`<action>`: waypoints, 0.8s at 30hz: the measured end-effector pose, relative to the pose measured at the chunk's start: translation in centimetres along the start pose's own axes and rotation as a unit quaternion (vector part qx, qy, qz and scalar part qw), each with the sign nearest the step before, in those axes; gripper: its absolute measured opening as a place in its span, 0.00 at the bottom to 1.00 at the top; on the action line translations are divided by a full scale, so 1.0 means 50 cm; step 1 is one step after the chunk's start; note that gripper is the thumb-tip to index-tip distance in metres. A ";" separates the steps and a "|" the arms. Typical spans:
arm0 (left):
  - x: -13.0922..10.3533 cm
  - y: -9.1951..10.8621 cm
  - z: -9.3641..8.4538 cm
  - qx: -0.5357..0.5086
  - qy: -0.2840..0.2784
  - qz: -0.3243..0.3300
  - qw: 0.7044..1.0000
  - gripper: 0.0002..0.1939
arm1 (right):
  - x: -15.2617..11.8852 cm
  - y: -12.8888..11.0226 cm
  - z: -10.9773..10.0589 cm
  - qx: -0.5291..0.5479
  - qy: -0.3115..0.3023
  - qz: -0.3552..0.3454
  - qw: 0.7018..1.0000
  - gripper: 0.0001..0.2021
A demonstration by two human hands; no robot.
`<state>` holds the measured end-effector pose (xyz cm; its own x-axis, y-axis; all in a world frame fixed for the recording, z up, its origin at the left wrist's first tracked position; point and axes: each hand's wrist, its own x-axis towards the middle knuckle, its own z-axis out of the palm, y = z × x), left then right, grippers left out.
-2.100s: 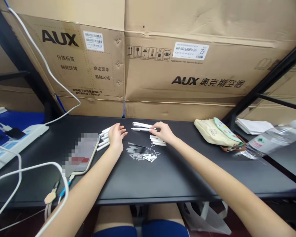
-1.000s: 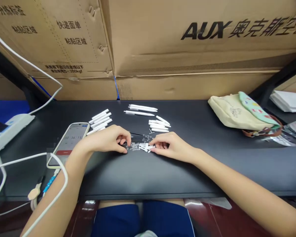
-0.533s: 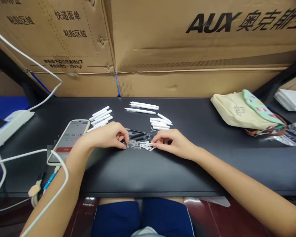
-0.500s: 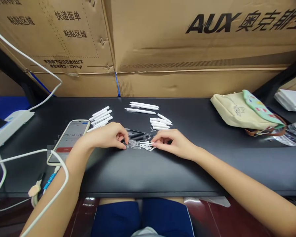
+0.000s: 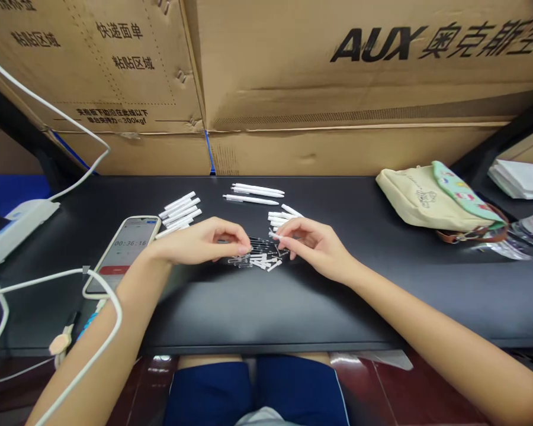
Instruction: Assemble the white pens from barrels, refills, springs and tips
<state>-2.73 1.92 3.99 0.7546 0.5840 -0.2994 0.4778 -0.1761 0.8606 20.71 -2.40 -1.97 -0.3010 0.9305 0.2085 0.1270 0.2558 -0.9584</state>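
Observation:
My right hand point(image 5: 311, 244) pinches a small white pen part point(image 5: 274, 235) between thumb and forefinger, above the table. To its left, my left hand point(image 5: 226, 239) has its thumb and fingertips pressed together; whatever they hold is too small to make out. Between and below the hands lie dark thin pen refills point(image 5: 261, 242), small white pen pieces point(image 5: 261, 261) and clear small pieces point(image 5: 240, 260). White pen barrels point(image 5: 180, 210) lie in a row beyond my left hand. Short white tapered barrels point(image 5: 275, 218) sit behind my right hand, which partly covers them.
White pens point(image 5: 257, 190) lie at the back of the black table point(image 5: 266, 307). A phone point(image 5: 119, 254) with a timer, a white cable point(image 5: 109, 296) and a power strip point(image 5: 31, 228) are on the left. A cream pouch point(image 5: 430, 201) lies right; cardboard boxes point(image 5: 293, 65) stand behind.
My right hand has lifted a small white pen part from the pile and moved slightly away. My left hand has shifted right, with its fingertips now over the refills.

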 end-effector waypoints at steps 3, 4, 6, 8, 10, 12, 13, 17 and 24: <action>0.025 -0.005 0.028 -0.096 -0.008 -0.013 0.995 0.13 | 0.004 -0.002 0.001 0.073 0.041 0.007 0.996 0.10; 0.032 -0.009 0.036 -0.124 -0.004 -0.012 0.992 0.12 | 0.006 -0.003 0.001 0.085 0.052 0.009 0.995 0.10; 0.045 -0.018 0.048 -0.170 0.023 -0.009 0.985 0.12 | 0.008 -0.005 -0.001 0.102 0.067 0.016 0.992 0.10; 0.053 -0.025 0.056 -0.202 0.053 -0.007 0.978 0.12 | 0.009 -0.008 -0.004 0.112 0.076 0.024 0.990 0.10; 0.057 -0.029 0.060 -0.226 0.066 -0.007 0.972 0.13 | 0.009 -0.009 -0.007 0.116 0.084 0.028 0.989 0.10; 0.061 -0.031 0.065 -0.253 0.063 -0.010 0.965 0.13 | 0.009 -0.009 -0.009 0.114 0.081 0.029 0.990 0.09; 0.062 -0.031 0.068 -0.267 0.059 -0.013 0.962 0.13 | 0.009 -0.008 -0.011 0.112 0.078 0.029 0.990 0.09; 0.064 -0.030 0.077 -0.305 0.047 -0.014 0.951 0.14 | 0.010 -0.005 -0.015 0.121 0.066 0.031 0.990 0.06; 0.061 -0.026 0.083 -0.324 0.047 -0.009 0.945 0.14 | 0.009 -0.004 -0.017 0.126 0.061 0.035 0.990 0.05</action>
<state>0.82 0.63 0.24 0.6919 0.6549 -0.3040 0.0904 0.3391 0.9364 21.33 -1.80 -1.53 -0.1825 0.9720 0.1478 -0.1003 0.1311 -0.9863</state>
